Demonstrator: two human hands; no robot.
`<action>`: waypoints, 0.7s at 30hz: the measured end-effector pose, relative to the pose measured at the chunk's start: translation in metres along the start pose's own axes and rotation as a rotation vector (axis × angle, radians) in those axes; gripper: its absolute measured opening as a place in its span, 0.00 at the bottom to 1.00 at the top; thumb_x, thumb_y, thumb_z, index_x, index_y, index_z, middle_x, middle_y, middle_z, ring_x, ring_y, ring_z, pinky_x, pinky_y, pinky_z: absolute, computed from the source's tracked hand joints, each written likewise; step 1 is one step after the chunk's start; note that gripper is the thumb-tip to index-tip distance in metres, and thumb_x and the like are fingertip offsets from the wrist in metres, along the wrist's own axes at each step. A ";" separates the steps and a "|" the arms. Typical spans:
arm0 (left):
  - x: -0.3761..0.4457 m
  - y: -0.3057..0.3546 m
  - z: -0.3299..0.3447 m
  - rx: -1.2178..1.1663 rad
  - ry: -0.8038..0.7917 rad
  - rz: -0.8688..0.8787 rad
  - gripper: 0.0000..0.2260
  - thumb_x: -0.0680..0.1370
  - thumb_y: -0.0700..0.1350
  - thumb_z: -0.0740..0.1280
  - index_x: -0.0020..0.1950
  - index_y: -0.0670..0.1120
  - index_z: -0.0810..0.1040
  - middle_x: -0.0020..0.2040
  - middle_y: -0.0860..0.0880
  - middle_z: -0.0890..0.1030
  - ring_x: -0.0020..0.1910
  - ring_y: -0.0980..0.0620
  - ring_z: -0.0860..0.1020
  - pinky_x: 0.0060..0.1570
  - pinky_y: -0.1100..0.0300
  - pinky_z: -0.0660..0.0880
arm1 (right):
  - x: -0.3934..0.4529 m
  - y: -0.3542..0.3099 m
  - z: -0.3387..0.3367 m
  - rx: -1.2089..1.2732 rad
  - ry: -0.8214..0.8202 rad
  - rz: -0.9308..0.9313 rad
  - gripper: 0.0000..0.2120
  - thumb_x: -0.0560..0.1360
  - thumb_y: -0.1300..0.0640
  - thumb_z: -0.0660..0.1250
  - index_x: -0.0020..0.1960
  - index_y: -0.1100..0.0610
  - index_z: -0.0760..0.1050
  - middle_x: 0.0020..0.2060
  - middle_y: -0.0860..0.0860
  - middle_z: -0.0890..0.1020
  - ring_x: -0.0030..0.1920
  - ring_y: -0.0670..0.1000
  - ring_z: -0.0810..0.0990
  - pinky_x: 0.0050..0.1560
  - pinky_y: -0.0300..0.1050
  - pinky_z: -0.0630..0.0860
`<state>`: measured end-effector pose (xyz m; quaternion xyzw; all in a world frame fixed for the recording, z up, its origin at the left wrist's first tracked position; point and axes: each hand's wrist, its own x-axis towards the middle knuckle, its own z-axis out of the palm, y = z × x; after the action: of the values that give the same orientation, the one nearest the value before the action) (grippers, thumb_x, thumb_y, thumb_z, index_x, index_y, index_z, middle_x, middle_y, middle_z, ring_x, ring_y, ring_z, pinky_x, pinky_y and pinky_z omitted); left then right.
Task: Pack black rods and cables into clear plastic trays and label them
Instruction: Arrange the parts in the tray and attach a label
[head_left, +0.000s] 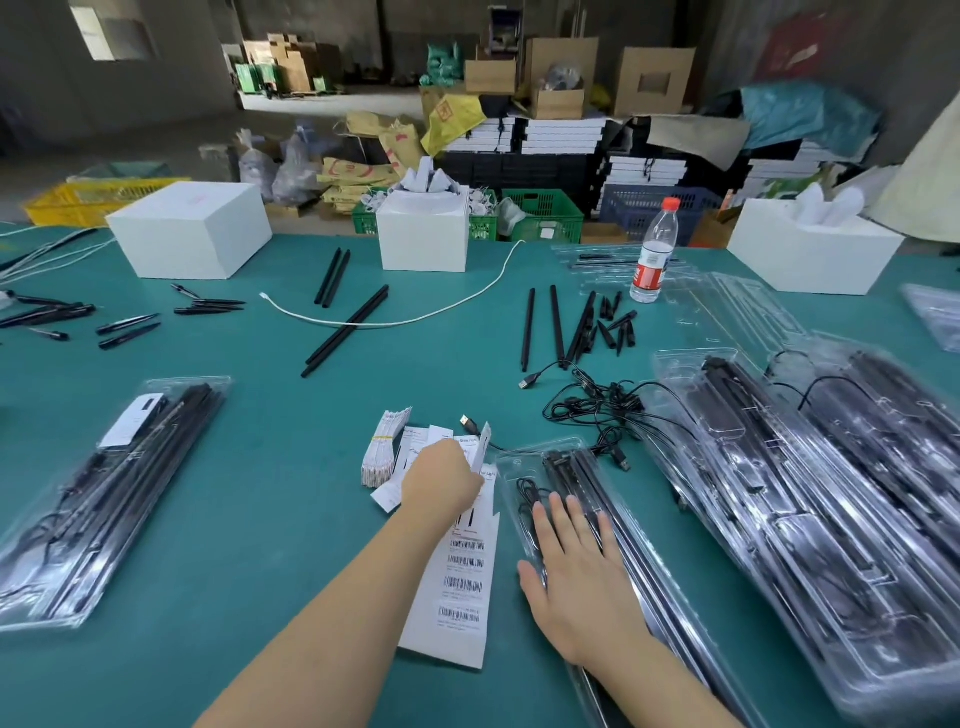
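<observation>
Right hand (576, 566) flat, fingers straight, pressing the clear tray (597, 525) of black rods and cable at 5 o'clock on the green table (270, 467); left hand (441, 480), at tray's 9 o'clock, pinches a white label (483, 449).

Head camera looks forward and down, close over the table (291, 467).
</observation>
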<state>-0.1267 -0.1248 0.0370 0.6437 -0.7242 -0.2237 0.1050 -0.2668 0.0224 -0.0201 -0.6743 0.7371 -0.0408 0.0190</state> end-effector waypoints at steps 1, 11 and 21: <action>0.000 0.000 -0.001 -0.071 0.003 0.009 0.14 0.75 0.44 0.68 0.36 0.46 0.65 0.32 0.50 0.67 0.33 0.49 0.69 0.27 0.59 0.60 | 0.000 0.000 0.000 -0.001 -0.003 0.002 0.39 0.74 0.36 0.30 0.81 0.52 0.38 0.81 0.50 0.42 0.79 0.51 0.36 0.75 0.56 0.30; -0.028 -0.013 0.011 -0.541 -0.152 -0.126 0.17 0.77 0.38 0.62 0.30 0.47 0.62 0.23 0.49 0.65 0.19 0.51 0.60 0.23 0.68 0.59 | 0.003 0.002 0.000 0.062 0.002 0.021 0.33 0.81 0.37 0.40 0.81 0.51 0.42 0.81 0.50 0.44 0.78 0.46 0.35 0.75 0.53 0.28; -0.044 -0.003 0.017 -0.759 -0.235 -0.218 0.14 0.76 0.34 0.64 0.34 0.46 0.65 0.25 0.46 0.70 0.25 0.49 0.66 0.23 0.65 0.59 | 0.004 0.002 -0.006 0.221 0.031 0.041 0.27 0.84 0.45 0.45 0.81 0.51 0.48 0.81 0.49 0.52 0.80 0.48 0.44 0.77 0.51 0.33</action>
<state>-0.1248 -0.0792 0.0270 0.6022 -0.5252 -0.5567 0.2272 -0.2699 0.0190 -0.0139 -0.6520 0.7421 -0.1321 0.0826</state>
